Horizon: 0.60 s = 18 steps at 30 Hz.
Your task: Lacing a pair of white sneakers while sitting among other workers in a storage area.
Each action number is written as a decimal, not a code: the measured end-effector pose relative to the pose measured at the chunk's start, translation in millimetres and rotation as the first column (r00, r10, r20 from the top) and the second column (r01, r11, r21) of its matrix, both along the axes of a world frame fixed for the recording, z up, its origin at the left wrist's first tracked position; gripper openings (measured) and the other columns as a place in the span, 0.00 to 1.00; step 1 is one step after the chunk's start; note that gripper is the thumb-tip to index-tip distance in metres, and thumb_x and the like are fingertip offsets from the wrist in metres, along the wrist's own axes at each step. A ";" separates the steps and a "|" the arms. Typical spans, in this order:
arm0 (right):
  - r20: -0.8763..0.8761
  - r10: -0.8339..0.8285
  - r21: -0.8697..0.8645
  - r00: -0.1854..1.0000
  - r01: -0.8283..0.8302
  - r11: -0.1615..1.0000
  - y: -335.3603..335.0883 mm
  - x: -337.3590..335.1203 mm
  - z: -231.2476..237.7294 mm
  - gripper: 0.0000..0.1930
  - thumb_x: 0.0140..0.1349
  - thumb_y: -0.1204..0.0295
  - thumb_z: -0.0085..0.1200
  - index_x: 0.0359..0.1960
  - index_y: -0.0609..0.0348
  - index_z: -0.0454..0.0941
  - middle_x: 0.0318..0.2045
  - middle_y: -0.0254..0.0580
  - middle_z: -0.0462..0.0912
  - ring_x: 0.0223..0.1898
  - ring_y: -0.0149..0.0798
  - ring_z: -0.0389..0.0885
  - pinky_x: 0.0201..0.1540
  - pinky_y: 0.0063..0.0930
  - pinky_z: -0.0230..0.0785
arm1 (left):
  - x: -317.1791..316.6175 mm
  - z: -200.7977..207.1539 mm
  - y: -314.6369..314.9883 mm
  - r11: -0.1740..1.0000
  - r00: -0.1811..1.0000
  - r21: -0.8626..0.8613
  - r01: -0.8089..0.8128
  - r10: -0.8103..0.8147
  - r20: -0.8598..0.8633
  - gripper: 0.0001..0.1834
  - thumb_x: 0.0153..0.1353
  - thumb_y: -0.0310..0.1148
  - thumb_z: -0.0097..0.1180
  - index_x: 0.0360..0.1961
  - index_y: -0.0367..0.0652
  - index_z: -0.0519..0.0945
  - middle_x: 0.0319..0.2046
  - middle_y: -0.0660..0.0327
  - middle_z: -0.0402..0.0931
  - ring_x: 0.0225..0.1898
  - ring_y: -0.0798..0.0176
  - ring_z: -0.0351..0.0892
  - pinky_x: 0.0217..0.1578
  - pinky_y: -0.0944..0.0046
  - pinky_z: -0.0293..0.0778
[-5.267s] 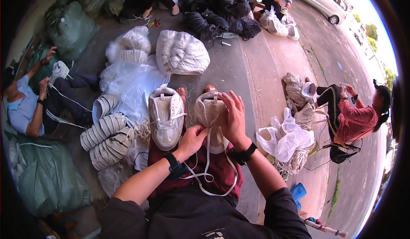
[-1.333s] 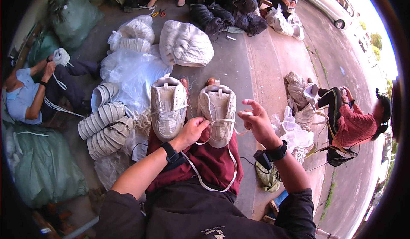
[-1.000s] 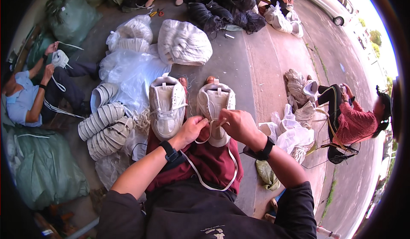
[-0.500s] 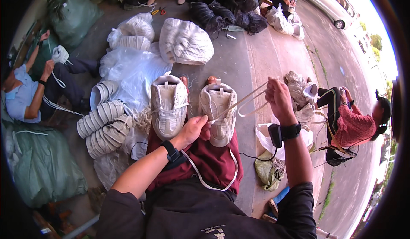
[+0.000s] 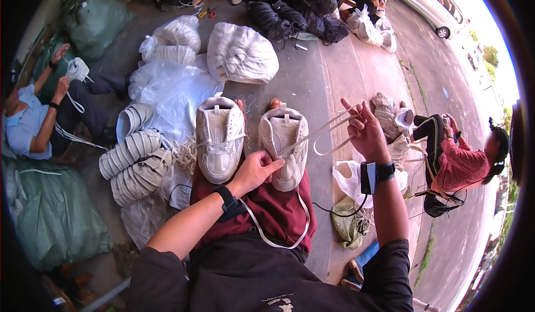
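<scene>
Two off-white sneakers lie on my lap, toes toward me. The left sneaker (image 5: pixel 218 139) has its lace threaded low across the front. On the right sneaker (image 5: pixel 285 131), my left hand (image 5: pixel 255 172) is closed at the near left side, thumb pressed on the front and fingers curled by its edge. A pale shoelace (image 5: pixel 320 136) runs from this shoe up to my right hand (image 5: pixel 365 128), raised to the right. That hand grips the lace, drawn out in a loop, with a finger or two stretched out. The lace's other end (image 5: pixel 304 223) hangs over my dark red trousers.
Left of me lie stacked shoe uppers (image 5: pixel 131 153) and clear plastic bags (image 5: pixel 173 89). Ahead are a large white bundle (image 5: pixel 242 53) and black bundles (image 5: pixel 295 11). Co-workers sit left (image 5: pixel 33 117), right (image 5: pixel 462 161) and at the far side. Green sacks (image 5: pixel 58 217) stand at left.
My right hand has shifted slightly left and its fingers have opened out partly around the lace. My left thumb has moved from the pinched lace onto the shoe front.
</scene>
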State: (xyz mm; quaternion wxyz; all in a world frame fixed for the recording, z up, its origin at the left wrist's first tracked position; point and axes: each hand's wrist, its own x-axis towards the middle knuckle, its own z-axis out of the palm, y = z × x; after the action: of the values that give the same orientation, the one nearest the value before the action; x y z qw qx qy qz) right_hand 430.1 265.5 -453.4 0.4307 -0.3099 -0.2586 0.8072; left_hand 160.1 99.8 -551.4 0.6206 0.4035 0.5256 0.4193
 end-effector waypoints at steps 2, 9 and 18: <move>-0.035 0.016 0.010 0.999 -0.016 1.000 5.5 4.2 -3.5 0.14 0.75 0.60 0.42 0.32 0.51 0.70 0.42 0.41 0.80 0.18 0.24 0.60 0.23 0.19 0.57 | 4.5 -4.8 0.3 0.998 0.994 0.057 -0.010 0.016 -0.109 0.21 0.60 0.46 0.66 0.28 0.39 0.72 0.20 0.63 0.74 0.20 0.72 0.74 0.23 0.71 0.72; 0.027 -0.032 -0.002 0.999 0.032 0.999 27.0 10.3 3.5 0.14 0.76 0.62 0.38 0.31 0.50 0.69 0.19 0.26 0.66 0.16 0.24 0.54 0.21 0.22 0.50 | 13.4 -11.9 0.6 0.994 0.955 0.084 -0.067 0.088 -0.284 0.29 0.50 0.53 0.71 0.24 0.37 0.71 0.22 0.59 0.72 0.26 0.64 0.69 0.30 0.61 0.70; 0.027 -0.091 0.065 0.995 0.090 0.994 34.4 -2.3 7.2 0.15 0.77 0.62 0.36 0.31 0.49 0.68 0.19 0.26 0.65 0.14 0.24 0.52 0.20 0.22 0.48 | 14.4 -7.5 6.4 0.993 0.934 0.108 -0.052 0.086 -0.347 0.29 0.50 0.53 0.71 0.24 0.37 0.72 0.21 0.57 0.72 0.25 0.61 0.70 0.30 0.59 0.70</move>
State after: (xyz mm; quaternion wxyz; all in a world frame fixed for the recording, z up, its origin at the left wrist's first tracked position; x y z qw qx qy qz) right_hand 427.8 299.8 -446.2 0.4726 -0.3195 -0.2763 0.7734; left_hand 174.5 106.2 -559.0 0.4814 0.4828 0.6208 0.3870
